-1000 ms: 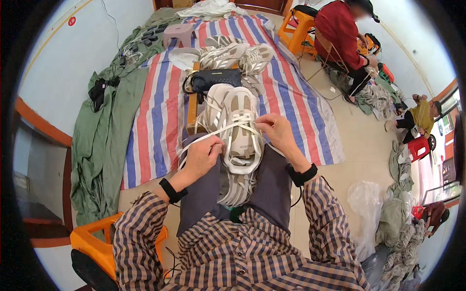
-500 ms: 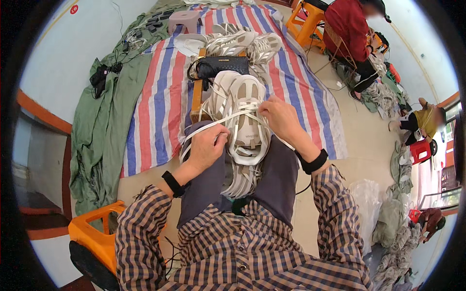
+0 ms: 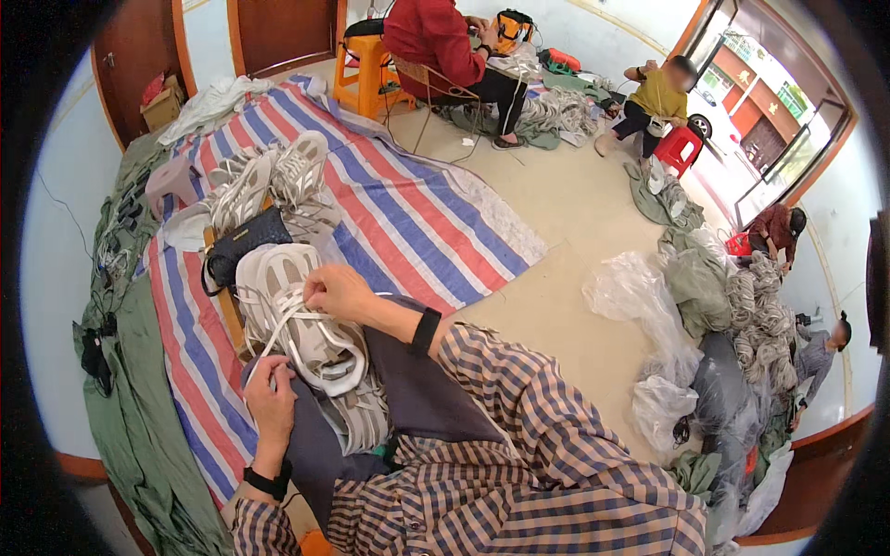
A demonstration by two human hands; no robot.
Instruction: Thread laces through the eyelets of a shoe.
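A white and beige sneaker (image 3: 321,335) rests across my lap, its toe pointing away and to the left. Over its tongue cross white shoelaces (image 3: 289,311). My left hand (image 3: 271,400) sits beside the shoe's near left side, thumb and fingers pinching a lace that runs up to the eyelets. On the shoe's right side, my right hand (image 3: 339,295) is closed, its fingertips pinched on the laces near the upper eyelets. Another pale shoe (image 3: 250,278) lies against its left side, and more shoes (image 3: 356,419) show between my thighs.
Ahead, a black pouch (image 3: 247,243) and piled sneakers (image 3: 269,182) lie on a wooden bench (image 3: 228,320). Striped sheeting (image 3: 408,232) spreads below. Plastic bags (image 3: 649,324) and bundled shoes (image 3: 760,315) lie right. A person in red (image 3: 428,46) sits beyond; others work farther right.
The head view has swung right, so the shoe and hands appear farther left and tilted. Both hands stay at the laces, with little visible shift relative to the sneaker.
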